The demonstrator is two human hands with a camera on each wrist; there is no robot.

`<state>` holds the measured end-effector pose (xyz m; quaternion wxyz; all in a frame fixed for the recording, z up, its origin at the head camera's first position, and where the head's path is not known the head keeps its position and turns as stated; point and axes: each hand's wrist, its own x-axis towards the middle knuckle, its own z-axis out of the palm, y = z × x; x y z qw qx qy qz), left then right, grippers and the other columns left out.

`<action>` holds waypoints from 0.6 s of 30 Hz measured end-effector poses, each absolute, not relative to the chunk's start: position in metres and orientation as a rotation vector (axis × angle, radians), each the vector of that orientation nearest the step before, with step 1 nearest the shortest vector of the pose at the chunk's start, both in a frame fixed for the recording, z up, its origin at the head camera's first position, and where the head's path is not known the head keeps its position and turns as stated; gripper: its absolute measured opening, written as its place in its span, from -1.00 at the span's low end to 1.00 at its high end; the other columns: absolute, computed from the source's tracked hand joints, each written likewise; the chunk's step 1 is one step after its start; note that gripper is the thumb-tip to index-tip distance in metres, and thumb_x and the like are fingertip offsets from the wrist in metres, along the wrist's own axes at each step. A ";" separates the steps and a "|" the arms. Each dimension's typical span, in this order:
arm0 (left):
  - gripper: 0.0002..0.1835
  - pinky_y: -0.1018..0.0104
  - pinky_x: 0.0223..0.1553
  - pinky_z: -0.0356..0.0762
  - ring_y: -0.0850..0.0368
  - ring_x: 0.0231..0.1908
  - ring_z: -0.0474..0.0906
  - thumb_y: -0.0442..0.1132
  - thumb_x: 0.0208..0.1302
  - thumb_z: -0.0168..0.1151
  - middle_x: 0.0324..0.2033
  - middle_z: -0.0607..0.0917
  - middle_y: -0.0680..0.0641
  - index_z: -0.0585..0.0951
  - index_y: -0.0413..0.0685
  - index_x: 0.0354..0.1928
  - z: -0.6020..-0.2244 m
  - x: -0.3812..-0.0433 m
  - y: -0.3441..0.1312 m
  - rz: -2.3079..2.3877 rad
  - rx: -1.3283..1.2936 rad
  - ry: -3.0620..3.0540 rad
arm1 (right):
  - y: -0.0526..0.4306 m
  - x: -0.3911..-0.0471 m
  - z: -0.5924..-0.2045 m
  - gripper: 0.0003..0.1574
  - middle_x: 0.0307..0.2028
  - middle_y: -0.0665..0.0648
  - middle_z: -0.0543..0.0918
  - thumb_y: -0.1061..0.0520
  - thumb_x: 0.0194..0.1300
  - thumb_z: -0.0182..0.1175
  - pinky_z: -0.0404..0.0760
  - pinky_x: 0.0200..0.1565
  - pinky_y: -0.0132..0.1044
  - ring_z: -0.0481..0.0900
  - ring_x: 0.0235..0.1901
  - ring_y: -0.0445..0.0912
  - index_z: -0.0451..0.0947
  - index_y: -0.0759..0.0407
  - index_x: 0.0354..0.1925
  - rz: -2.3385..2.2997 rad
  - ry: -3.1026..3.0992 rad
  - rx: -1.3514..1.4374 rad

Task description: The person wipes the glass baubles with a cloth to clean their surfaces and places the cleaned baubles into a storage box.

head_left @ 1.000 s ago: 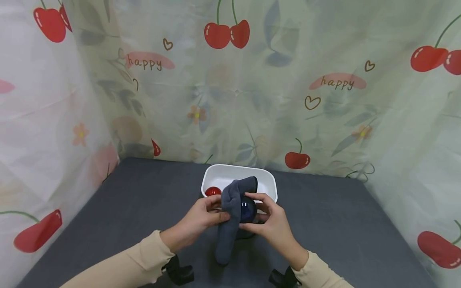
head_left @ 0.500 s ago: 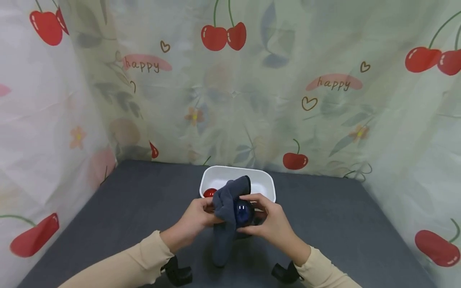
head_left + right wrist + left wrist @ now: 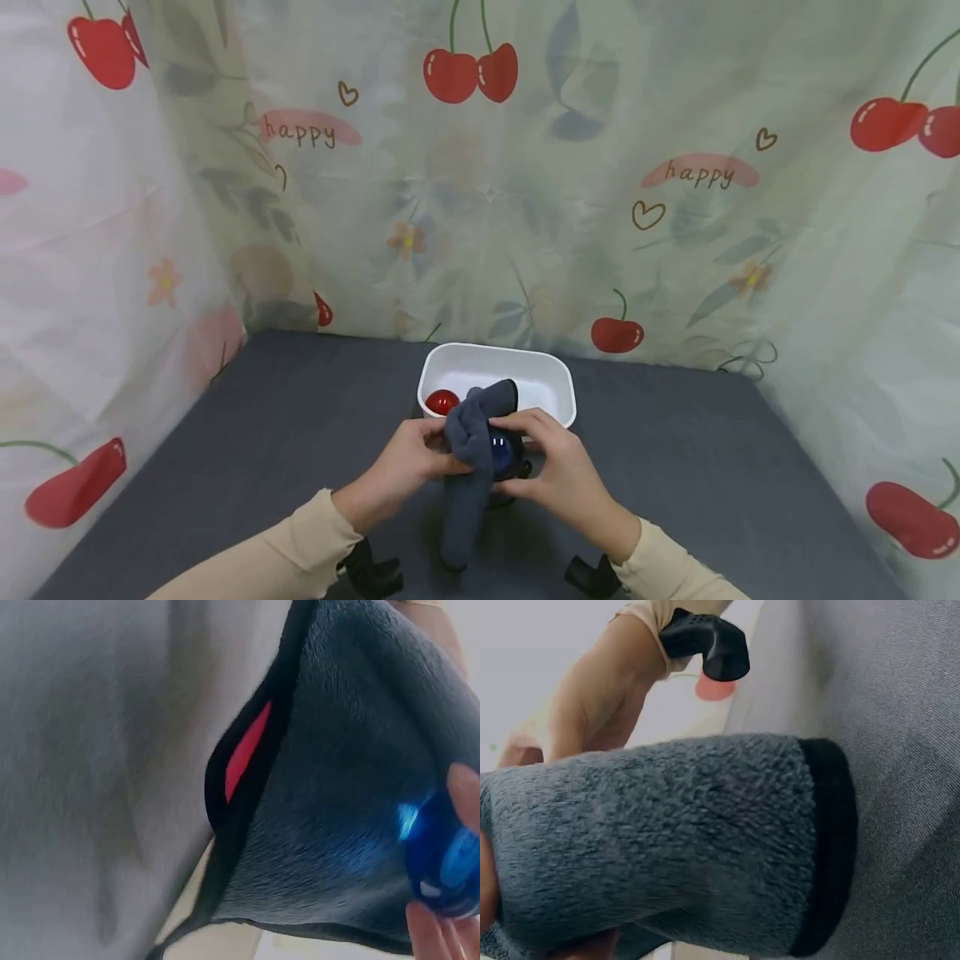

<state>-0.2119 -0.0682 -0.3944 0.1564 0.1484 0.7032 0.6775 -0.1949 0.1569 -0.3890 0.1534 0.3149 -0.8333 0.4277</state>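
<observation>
A shiny dark blue ball [image 3: 502, 454] sits between the fingertips and thumb of my right hand [image 3: 570, 471], which pinches it from the right side. Against the ball's left side lies a grey-blue fleece cloth [image 3: 467, 500] with black edging, bunched at the top and hanging down in front. My left hand [image 3: 397, 471] grips this cloth between thumb and fingers. In the right wrist view, the blue ball [image 3: 446, 862] gleams against the spread cloth [image 3: 337, 795]. The folded cloth [image 3: 652, 840] covers most of the left hand in the left wrist view.
Behind the hands stands a white rectangular tub [image 3: 555, 387] with a shiny red ball [image 3: 442, 402] at its left end. A dark grey cloth covers the table [image 3: 330, 392]. Cherry-printed curtains [image 3: 487, 208] enclose the back and sides.
Both hands have shifted slightly left and down with the cloth and blue ball. The cloth's top has dropped, so more of the red ball and tub shows.
</observation>
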 end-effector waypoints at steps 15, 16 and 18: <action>-0.43 0.27 -0.08 0.62 0.20 -0.13 0.64 -0.40 0.06 0.34 0.01 0.66 -0.26 0.50 -0.41 0.18 -0.401 -0.219 -0.072 1.987 0.491 1.927 | 0.152 -0.192 -0.395 -0.09 -0.01 -0.01 0.62 0.17 -0.27 0.64 0.64 -0.06 -0.31 0.58 -0.04 -0.16 0.51 0.01 0.13 1.070 -2.283 0.919; -0.45 0.27 -0.10 0.63 0.20 -0.15 0.64 -0.40 0.06 0.34 -0.02 0.68 -0.26 0.52 -0.42 0.15 -0.401 -0.219 -0.072 1.996 0.479 1.941 | 0.152 -0.192 -0.394 -0.10 -0.01 -0.01 0.63 0.14 -0.27 0.64 0.64 -0.05 -0.30 0.58 -0.04 -0.15 0.52 0.01 0.12 1.059 -2.288 0.920; -0.52 0.28 -0.15 0.64 0.21 -0.22 0.65 -0.41 0.07 0.33 -0.11 0.72 -0.20 0.55 -0.43 0.09 -0.400 -0.218 -0.073 2.014 0.430 1.947 | 0.153 -0.192 -0.392 -0.13 -0.01 0.02 0.64 0.14 -0.24 0.62 0.65 -0.07 -0.30 0.60 -0.04 -0.15 0.53 0.02 0.12 1.179 -2.310 0.924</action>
